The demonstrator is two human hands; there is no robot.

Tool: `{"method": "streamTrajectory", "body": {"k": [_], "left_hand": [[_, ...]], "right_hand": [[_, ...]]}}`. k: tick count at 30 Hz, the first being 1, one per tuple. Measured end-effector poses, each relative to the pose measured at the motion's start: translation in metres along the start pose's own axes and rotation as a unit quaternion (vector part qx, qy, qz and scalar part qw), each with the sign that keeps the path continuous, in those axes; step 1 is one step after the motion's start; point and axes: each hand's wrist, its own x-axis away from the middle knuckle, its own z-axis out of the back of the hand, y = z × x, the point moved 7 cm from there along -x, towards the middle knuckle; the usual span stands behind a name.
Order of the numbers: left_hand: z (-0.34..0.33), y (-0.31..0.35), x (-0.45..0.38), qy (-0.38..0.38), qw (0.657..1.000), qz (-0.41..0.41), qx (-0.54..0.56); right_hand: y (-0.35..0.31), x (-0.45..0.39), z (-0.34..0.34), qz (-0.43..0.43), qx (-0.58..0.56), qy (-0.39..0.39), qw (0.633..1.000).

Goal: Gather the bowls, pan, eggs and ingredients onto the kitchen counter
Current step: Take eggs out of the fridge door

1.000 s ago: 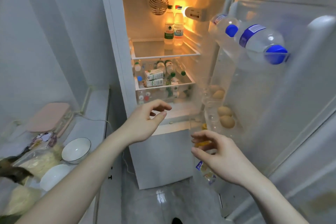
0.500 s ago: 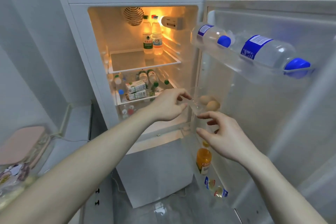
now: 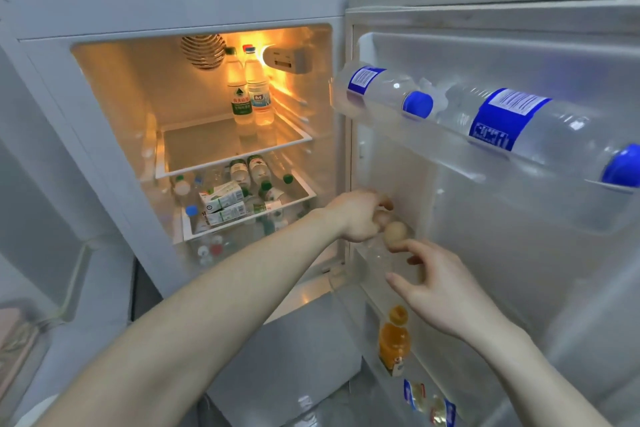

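The eggs (image 3: 396,231) sit in the clear door tray (image 3: 381,255) of the open fridge, on the right of the scene at mid height; one egg shows plainly, a second is mostly hidden behind your fingers. Your left hand (image 3: 358,217) curls its fingers round that hidden egg; the grip appears closed, though the contact is partly out of sight. Your right hand (image 3: 434,282) hovers just below the visible egg with fingers spread and relaxed, holding nothing. On the near side of the tray an orange juice bottle (image 3: 393,340) stands in the lower door rack; above it two water bottles (image 3: 388,90) lie in the top rack. Left and farther in, the lit shelves carry bottles and milk cartons (image 3: 223,203). Judged progress: egg collection is only starting; no egg has left the tray; the counter is out of view, so the bowls, pan and other ingredients cannot be assessed.
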Motion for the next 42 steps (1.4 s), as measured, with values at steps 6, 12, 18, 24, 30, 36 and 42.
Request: {"method": "streamTrajectory", "body": {"k": [6,12,18,24,30,36,42], "left_hand": [[-0.009,0.001,-0.019,-0.019,1.0,-0.02,0.0],[-0.015,-0.004,-0.024,-0.033,0.999,-0.004,-0.012],[0.003,-0.026,-0.001,0.075,0.991,0.034,0.102],[0.026,-0.05,0.054,0.173,0.96,0.07,0.207],[0.036,-0.057,0.113,0.205,0.94,0.085,0.258],[0.042,-0.057,0.161,0.227,0.923,0.104,0.294],[0.045,-0.055,0.207,0.245,0.911,0.118,0.31]], "right_hand": [[0.015,0.0,0.0,0.008,-0.006,-0.009,1.0],[0.011,-0.01,0.012,0.003,0.024,0.006,1.0],[-0.008,-0.035,0.022,0.014,0.063,0.018,0.998],[-0.028,-0.071,-0.006,-0.026,0.151,-0.093,0.984],[-0.026,-0.088,-0.027,-0.074,0.237,-0.174,0.953],[-0.022,-0.101,-0.031,-0.055,0.333,-0.143,0.93],[-0.029,-0.097,-0.029,-0.052,0.365,-0.151,0.917]]}}
